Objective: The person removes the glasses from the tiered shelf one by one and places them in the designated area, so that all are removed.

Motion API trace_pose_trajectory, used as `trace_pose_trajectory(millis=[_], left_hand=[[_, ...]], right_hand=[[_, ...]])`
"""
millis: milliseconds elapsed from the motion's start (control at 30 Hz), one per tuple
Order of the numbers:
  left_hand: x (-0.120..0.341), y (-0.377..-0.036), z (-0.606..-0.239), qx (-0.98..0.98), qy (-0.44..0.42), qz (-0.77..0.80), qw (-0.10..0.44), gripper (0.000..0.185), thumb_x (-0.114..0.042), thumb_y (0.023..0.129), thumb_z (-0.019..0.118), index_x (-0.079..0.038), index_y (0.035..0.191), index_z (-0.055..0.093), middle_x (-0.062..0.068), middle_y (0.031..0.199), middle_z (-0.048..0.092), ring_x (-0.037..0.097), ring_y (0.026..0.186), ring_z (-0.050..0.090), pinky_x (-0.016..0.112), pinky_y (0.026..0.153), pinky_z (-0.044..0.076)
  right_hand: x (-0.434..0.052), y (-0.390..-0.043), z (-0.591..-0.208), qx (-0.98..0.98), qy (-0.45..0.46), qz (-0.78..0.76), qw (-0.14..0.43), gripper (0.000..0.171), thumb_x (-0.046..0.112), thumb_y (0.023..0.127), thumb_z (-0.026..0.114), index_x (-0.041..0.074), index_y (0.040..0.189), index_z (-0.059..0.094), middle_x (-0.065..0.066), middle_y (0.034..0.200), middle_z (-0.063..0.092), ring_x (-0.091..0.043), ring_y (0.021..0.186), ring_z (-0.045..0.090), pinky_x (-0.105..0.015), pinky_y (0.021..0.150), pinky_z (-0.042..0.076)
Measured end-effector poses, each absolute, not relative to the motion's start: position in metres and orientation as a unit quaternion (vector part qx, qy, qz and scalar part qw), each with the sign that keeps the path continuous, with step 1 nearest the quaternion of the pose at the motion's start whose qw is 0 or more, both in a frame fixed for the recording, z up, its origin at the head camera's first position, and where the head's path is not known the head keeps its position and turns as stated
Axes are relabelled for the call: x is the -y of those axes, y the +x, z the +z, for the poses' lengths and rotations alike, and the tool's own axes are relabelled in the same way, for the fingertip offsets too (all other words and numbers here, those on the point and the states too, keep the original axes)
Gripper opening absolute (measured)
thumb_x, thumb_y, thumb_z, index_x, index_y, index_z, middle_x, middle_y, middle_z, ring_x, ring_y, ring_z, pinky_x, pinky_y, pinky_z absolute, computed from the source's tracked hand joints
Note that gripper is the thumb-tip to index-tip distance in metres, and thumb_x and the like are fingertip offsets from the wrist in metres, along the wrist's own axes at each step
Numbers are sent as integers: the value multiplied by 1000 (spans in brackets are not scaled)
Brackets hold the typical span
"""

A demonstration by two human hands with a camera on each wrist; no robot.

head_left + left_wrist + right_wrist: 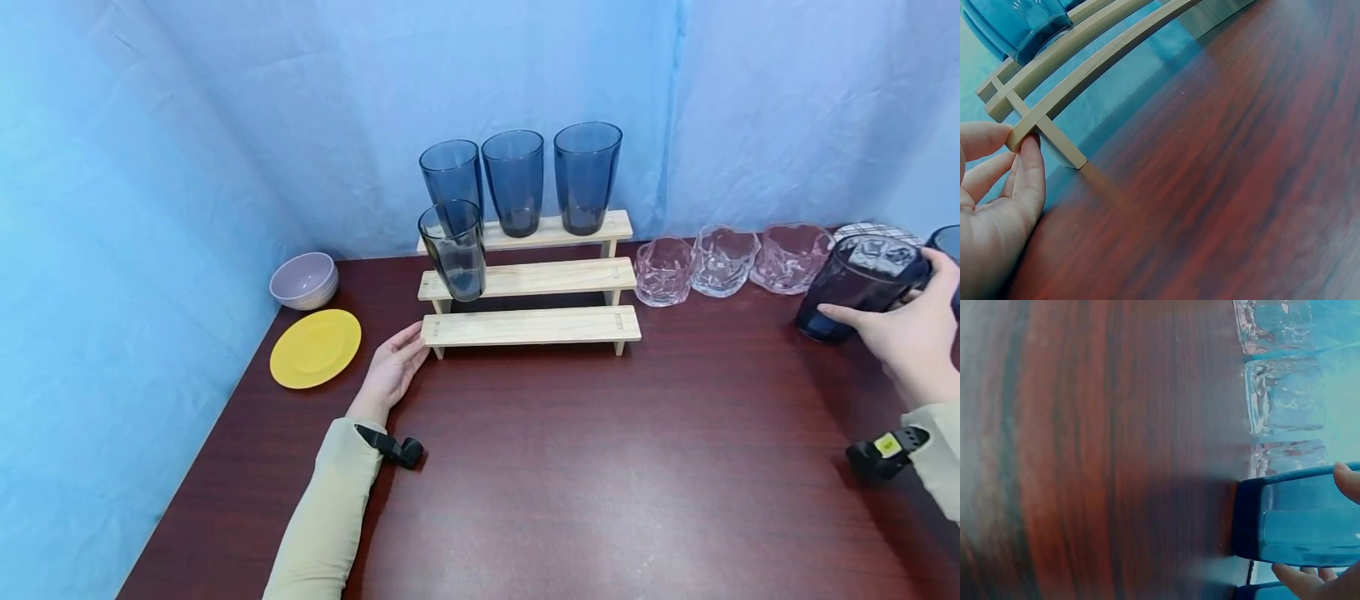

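The right hand grips a blue tumbler; the left hand, fingers straight, touches the wooden rack.

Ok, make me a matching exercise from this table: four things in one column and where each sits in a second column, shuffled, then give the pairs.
Things:
1. yellow plate
2. lilac bowl
3. single blue tumbler
4. tilted blue tumbler

Places:
A. gripped by the right hand
B. middle step of the wooden rack
C. far left, by the backdrop, behind the plate
D. flat on the table, left of the left hand

Pairs: 1-D, 2-C, 3-B, 4-A
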State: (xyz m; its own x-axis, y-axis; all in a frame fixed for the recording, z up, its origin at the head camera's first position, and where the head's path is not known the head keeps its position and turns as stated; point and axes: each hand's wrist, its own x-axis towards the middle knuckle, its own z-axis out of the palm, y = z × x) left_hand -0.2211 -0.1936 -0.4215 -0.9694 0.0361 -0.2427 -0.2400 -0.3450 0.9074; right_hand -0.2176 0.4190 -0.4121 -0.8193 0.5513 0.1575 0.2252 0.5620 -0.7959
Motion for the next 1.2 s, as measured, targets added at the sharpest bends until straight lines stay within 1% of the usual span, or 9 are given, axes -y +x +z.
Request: trace_pose_trajectory(millis=[133, 267, 567, 833, 933, 1033, 1067, 1133, 1200], left_hand=[[194, -221, -422, -566, -90, 815, 84, 50, 3, 98, 42, 0, 147, 30, 14, 152, 31, 10, 112, 52, 33, 111, 30], [194, -222, -422, -561, -93, 818, 84, 50, 3, 98, 42, 0, 147, 30, 14, 152, 30, 12, 115, 50, 33, 111, 30], [195, -222, -424, -558, -89, 821, 84, 51, 3, 98, 41, 1, 147, 28, 15, 152, 30, 8, 109, 53, 34, 112, 29], [194, -221, -423, -558, -83, 821, 84, 51, 3, 98, 41, 1, 147, 28, 15, 152, 29, 9, 111, 51, 34, 112, 28], [195, -221, -423, -557, -87, 821, 86, 51, 3, 98, 41, 1, 147, 28, 15, 152, 30, 10, 113, 51, 34, 112, 27], [195, -220, -424, -557, -88, 821, 86, 51, 3, 98, 42, 0, 147, 29, 15, 151, 31, 9, 111, 52, 33, 112, 28], [194, -221, -424, -558, -86, 821, 85, 51, 4, 98, 42, 1, 147, 29, 15, 151, 31, 7, 109, 53, 31, 111, 31], [194, -221, -424, -556, -86, 823, 82, 51, 4, 97, 42, 1, 146, 30, 15, 151, 31, 5, 104, 56, 25, 104, 39], [194, -221, -425, -558, -86, 822, 80, 50, 4, 98, 41, 1, 146, 30, 15, 150, 31, 2, 99, 57, 23, 101, 42]], right_hand=[[-416, -212, -405, 880, -226, 379, 177, 105, 32, 80, 71, 42, 146, -9, -17, 156, 12, -36, 141, 21, -48, 115, 19], [-407, -204, -395, 894, -241, 341, 161, 103, 38, 83, 67, 37, 149, -11, -29, 147, 28, -38, 126, 39, -50, 110, 29], [-456, -232, -441, 890, -233, 351, 177, 106, 51, 78, 67, 44, 145, -14, -20, 154, 19, -42, 136, 29, -57, 107, 28], [-399, -199, -383, 876, -246, 374, 177, 94, 32, 85, 66, 35, 151, -2, -20, 152, 25, -33, 136, 33, -42, 111, 30], [-384, -188, -367, 873, -249, 380, 177, 91, 29, 85, 67, 35, 150, 4, -14, 147, 33, -15, 130, 40, -30, 110, 33], [-382, -185, -364, 868, -244, 389, 187, 90, 27, 84, 69, 38, 149, 8, 6, 131, 42, 6, 106, 44, -15, 101, 37], [-383, -185, -365, 868, -241, 390, 189, 90, 27, 83, 69, 37, 149, 8, 6, 131, 42, 10, 101, 41, -13, 99, 37], [-384, -185, -366, 870, -236, 388, 193, 92, 26, 83, 69, 36, 150, 7, 4, 131, 43, 7, 102, 42, -12, 98, 36], [-384, -186, -366, 874, -232, 380, 193, 93, 25, 84, 68, 32, 152, 5, -5, 140, 41, -7, 116, 47, -15, 102, 35]])
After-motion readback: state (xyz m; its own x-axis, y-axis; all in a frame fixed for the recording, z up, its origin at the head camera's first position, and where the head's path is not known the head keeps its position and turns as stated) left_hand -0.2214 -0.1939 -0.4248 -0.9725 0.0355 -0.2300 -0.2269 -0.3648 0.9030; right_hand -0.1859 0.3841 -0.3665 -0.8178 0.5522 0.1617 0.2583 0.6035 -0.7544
